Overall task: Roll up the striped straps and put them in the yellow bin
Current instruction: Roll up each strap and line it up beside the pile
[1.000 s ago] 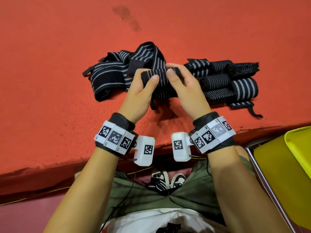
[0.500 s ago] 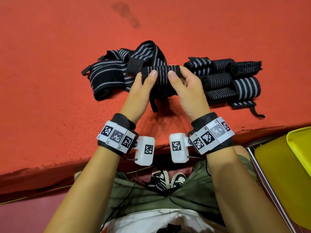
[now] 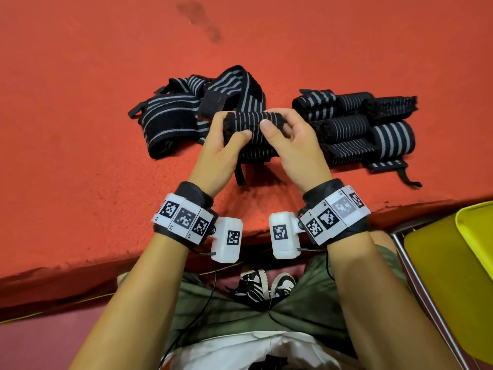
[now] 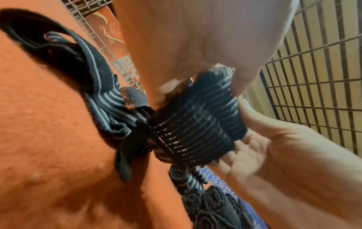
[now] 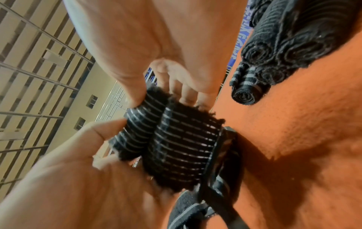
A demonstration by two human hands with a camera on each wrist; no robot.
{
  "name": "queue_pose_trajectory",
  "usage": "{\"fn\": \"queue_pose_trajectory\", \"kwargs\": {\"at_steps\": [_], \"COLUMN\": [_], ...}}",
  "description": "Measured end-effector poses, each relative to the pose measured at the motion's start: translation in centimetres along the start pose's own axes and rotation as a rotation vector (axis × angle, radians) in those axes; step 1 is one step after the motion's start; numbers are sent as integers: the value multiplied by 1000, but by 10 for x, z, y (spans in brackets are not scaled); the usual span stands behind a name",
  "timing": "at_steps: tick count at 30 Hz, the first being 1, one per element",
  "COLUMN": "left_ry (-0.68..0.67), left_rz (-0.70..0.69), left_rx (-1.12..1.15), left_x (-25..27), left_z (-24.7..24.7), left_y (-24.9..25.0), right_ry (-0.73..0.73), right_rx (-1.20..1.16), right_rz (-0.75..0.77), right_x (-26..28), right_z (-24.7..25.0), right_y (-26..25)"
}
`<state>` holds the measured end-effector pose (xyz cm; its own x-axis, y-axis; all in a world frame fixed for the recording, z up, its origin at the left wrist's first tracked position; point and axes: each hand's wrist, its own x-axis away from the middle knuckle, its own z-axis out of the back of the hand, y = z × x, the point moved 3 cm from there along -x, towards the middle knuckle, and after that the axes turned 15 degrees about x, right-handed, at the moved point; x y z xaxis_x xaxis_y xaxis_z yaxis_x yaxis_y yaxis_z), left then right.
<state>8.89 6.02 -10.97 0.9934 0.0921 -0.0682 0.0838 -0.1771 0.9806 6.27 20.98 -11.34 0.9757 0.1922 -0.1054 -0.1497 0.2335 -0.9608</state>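
Observation:
A black strap with thin grey stripes [image 3: 252,124] is partly rolled and held just above the red surface. My left hand [image 3: 225,137] grips its left end and my right hand [image 3: 280,129] grips its right end, thumbs on top. Its unrolled tail [image 3: 256,153] hangs below, with a thin black loop [image 3: 239,173] trailing toward me. In the wrist views the roll [image 4: 195,128] [image 5: 176,144] sits between both hands' fingers. Loose unrolled straps [image 3: 173,121] lie to the left. Several rolled straps [image 3: 354,126] lie in a cluster to the right. The yellow bin [image 3: 453,276] stands at the lower right.
The red carpeted surface [image 3: 80,129] ends in an edge close to my wrists. A metal chair frame [image 3: 416,284] runs beside the bin. My knees and shoes are below the edge. A dark stain [image 3: 200,22] marks the far carpet.
Both hands have turned the roll a little further and lifted it slightly away from me; the thumbs have shifted over its top. The piles on either side have not moved.

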Motion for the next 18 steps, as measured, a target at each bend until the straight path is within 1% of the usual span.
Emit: {"fn": "queue_pose_trajectory", "kwargs": {"at_steps": [3,6,8,10,12,14,18], "left_ry": [2,11,22,12,11,19,66], "left_rz": [86,87,66,43,39,41,91], "left_rx": [55,41,40,24,20,18,36], "left_x": [-1,-1,-1,-3,-3,-4,-1], "left_z": [0,1,1,1,0,-1,1], "left_y": [-5,-5,-4,-2,1,1,0], "right_ry": [0,3,4,5,-4,-16,-17], "right_rx": [19,5,-25,-5,39,8,-14], "right_rz": [59,74,57,29,-23,-81,-54], "right_x": [0,0,0,-2,-4,-6,-4], "right_z": [3,5,5,2,0,-2,-1], "right_y": [-3,-6,-7,-6,-4,0,0]}}
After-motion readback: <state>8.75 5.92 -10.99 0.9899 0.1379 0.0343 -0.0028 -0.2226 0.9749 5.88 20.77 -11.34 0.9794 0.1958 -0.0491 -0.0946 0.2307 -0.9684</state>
